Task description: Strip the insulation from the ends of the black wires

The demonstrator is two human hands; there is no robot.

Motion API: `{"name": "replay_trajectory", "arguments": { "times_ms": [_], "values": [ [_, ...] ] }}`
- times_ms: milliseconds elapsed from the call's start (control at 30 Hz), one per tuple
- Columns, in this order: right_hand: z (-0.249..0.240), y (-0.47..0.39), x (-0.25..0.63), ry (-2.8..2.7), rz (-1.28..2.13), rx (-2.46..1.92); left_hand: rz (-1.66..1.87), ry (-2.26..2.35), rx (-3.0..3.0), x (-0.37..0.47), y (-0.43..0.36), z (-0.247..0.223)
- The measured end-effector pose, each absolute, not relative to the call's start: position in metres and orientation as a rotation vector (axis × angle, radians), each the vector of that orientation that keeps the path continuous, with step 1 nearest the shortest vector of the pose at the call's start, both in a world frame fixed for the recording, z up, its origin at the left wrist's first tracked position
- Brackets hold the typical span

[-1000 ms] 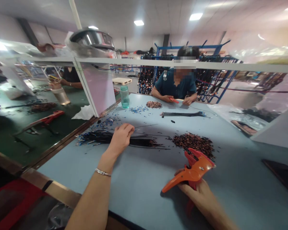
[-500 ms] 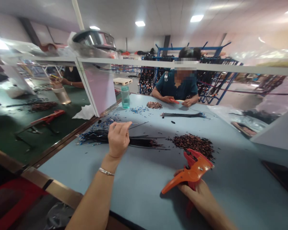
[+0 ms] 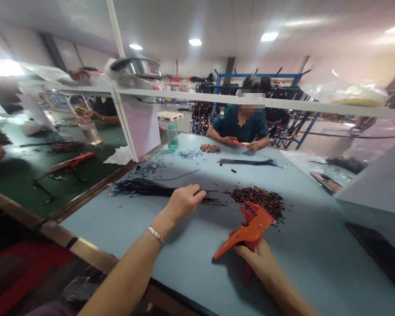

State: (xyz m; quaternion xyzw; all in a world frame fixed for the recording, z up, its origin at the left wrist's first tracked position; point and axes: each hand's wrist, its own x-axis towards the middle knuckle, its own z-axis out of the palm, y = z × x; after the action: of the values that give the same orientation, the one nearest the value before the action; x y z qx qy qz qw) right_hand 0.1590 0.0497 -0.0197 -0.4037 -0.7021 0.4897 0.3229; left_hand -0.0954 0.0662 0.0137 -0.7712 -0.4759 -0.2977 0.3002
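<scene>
My left hand (image 3: 185, 201) is over the right end of a bundle of black wires (image 3: 145, 187), its fingers curled down together. The fingertips are partly hidden, so whether they pinch a wire I cannot tell. The bundle has blue tips at its left end. A single thin wire (image 3: 181, 174) lies apart behind it. My right hand (image 3: 255, 254) is wrapped round an orange and red wire stripper (image 3: 247, 230), its jaws pointing up and away from me. Just behind the jaws lies a heap of small black and copper-coloured offcuts (image 3: 260, 198).
Across the table a person (image 3: 242, 125) holds a red tool near a second wire bundle (image 3: 248, 162). A green bottle (image 3: 173, 137), blue scraps (image 3: 189, 154) and a copper-coloured pile (image 3: 210, 148) stand or lie farther back. A dark phone (image 3: 378, 252) is at right; a shelf rail (image 3: 204, 97) crosses above.
My left hand has come down and right, from above the middle of the bundle to its right end. The thin wire now lies behind the bundle. My right hand still grips the stripper.
</scene>
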Motion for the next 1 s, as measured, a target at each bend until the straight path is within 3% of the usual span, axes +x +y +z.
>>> {"name": "replay_trajectory", "arguments": {
  "times_ms": [167,433,767,900,1000],
  "values": [
    [-0.024,0.052,0.161,-1.766,1.348,-1.051,-0.908,-1.387,-2.046,-0.108,0.052,0.030],
    [-0.026,0.053,0.161,-1.597,1.463,-0.958,-1.716,-1.606,-1.340,-0.151,0.000,0.111],
    [-0.024,0.051,0.174,-1.140,1.671,-0.712,-2.593,-1.592,-1.139,-0.122,-0.071,0.109],
    [-0.027,0.059,0.177,-1.002,1.719,-0.668,-2.704,-1.425,-0.995,-0.124,-0.081,0.121],
    [-0.030,0.062,0.178,-0.942,1.744,-0.660,-2.434,-1.371,-1.000,-0.127,-0.088,0.123]
  ]
}}
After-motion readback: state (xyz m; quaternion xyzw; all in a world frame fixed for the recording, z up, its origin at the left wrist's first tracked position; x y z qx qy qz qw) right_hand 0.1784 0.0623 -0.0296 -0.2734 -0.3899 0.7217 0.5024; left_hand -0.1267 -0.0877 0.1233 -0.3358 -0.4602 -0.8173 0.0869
